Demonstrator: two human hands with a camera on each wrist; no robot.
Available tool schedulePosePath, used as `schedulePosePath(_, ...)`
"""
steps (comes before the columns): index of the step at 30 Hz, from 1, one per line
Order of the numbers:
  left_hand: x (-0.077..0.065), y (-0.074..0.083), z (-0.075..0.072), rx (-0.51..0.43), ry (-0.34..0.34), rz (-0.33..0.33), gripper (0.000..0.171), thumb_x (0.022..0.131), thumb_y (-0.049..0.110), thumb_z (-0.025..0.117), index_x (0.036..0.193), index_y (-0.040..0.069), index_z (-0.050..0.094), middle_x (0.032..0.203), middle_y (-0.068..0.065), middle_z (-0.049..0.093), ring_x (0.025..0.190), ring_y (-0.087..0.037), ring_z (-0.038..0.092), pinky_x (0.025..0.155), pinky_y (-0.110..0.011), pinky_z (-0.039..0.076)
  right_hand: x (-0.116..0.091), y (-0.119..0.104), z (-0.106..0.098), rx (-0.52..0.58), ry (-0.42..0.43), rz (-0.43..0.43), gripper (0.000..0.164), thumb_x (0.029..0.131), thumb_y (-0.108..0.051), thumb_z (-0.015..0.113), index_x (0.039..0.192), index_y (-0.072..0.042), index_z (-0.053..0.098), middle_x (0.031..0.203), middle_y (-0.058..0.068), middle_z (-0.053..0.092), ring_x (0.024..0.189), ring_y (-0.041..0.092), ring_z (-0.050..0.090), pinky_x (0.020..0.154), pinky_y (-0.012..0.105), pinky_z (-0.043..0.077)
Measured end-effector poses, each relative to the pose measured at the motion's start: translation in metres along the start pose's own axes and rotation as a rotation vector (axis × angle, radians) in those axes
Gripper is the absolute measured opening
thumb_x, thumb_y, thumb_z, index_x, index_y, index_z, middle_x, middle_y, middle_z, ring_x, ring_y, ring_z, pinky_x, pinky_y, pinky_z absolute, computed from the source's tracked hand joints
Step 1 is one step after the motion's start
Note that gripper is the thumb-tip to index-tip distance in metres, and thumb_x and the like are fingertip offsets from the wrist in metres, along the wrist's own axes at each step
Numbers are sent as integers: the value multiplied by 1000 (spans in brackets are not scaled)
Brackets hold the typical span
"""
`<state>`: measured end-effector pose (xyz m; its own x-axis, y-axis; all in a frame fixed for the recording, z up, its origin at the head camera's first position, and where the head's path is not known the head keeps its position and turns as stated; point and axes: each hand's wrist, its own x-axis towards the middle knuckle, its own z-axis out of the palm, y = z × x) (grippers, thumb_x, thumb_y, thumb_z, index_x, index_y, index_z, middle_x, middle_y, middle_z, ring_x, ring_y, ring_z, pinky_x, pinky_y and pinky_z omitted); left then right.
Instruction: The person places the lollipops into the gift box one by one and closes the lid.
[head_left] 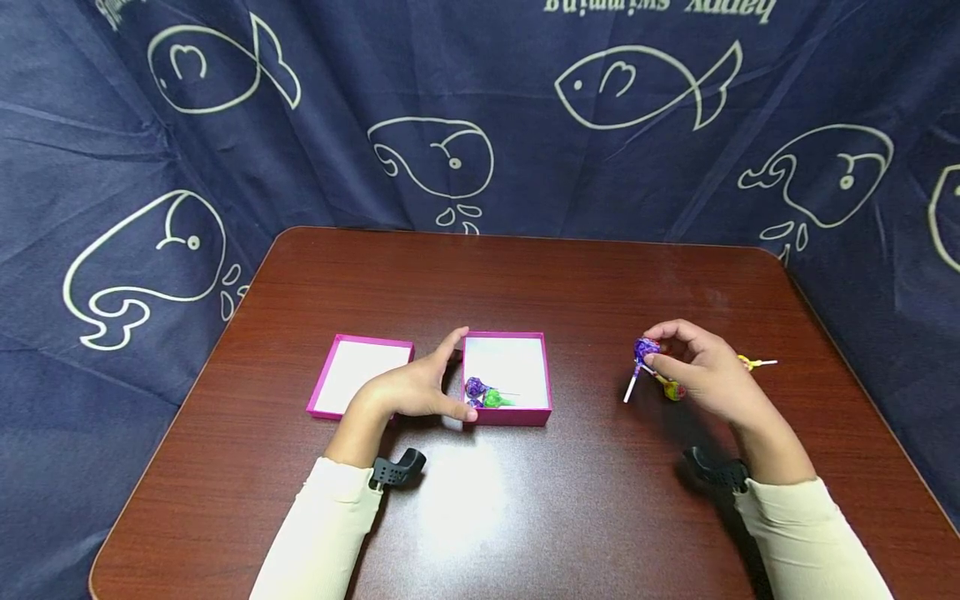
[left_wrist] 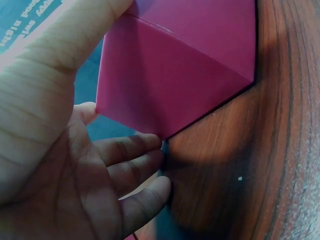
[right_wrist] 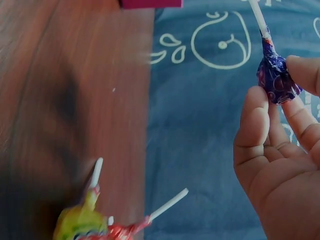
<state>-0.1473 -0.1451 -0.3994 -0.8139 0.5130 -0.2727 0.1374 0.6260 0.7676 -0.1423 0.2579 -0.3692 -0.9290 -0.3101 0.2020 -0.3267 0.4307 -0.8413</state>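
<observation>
My right hand (head_left: 705, 367) pinches a purple-wrapped lollipop (head_left: 646, 350) between thumb and fingers, above the table's right part. In the right wrist view the lollipop (right_wrist: 278, 80) has its white stick pointing up. My left hand (head_left: 412, 387) holds an open pink box (head_left: 513, 419) by its left side, thumb at the near corner and a finger at the far one. The box's pink outer walls (left_wrist: 165, 75) fill much of the left wrist view. Inside its white interior, purple lollipops (head_left: 475, 387) and a green lollipop (head_left: 495, 399) lie in the near left corner.
A pink-rimmed lid (head_left: 362, 373) lies white side up, left of the box, partly behind my left hand. Near my right hand lie a yellow-and-red lollipop (head_left: 673, 389) and a yellow one (head_left: 746, 362). A blue curtain (head_left: 525, 167) hangs behind the brown table (head_left: 525, 275).
</observation>
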Motion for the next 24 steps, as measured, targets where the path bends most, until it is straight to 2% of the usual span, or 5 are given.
schedulePosePath(4,-1,1,0,-4,2,7,122,75,39,87,159,20,0,160,-17,23,140,-29,35,113,-47,29,6,-7,5,-13,-5,-22,21,90,3,69,109,0,62,93,-1,66,72,6,60,57,22,48)
schedulePosePath(10,0,1,0,2,7,6,123,74,39,88,159,20,1,159,-17,26,139,-29,37,112,-47,30,17,-15,16,-14,-45,-44,22,89,4,68,110,-1,64,91,4,67,74,9,61,58,22,48)
schedulePosePath(14,0,1,1,-8,-1,5,123,75,38,87,159,21,0,160,-16,24,140,-27,35,113,-46,29,25,-21,23,-42,-87,-81,23,89,3,69,111,-3,65,93,10,68,82,11,63,67,21,50)
schedulePosePath(19,0,1,1,-3,1,1,123,75,38,88,159,21,0,160,-16,24,139,-27,36,113,-46,29,36,-30,32,-82,-139,-116,21,90,0,70,110,-6,66,93,7,68,83,13,63,69,21,49)
schedulePosePath(24,0,1,0,-6,0,-14,123,74,37,88,159,23,0,159,-16,25,139,-27,37,113,-46,29,46,-39,41,-78,-194,-123,17,92,-7,70,108,-10,67,92,2,68,85,16,63,70,24,49)
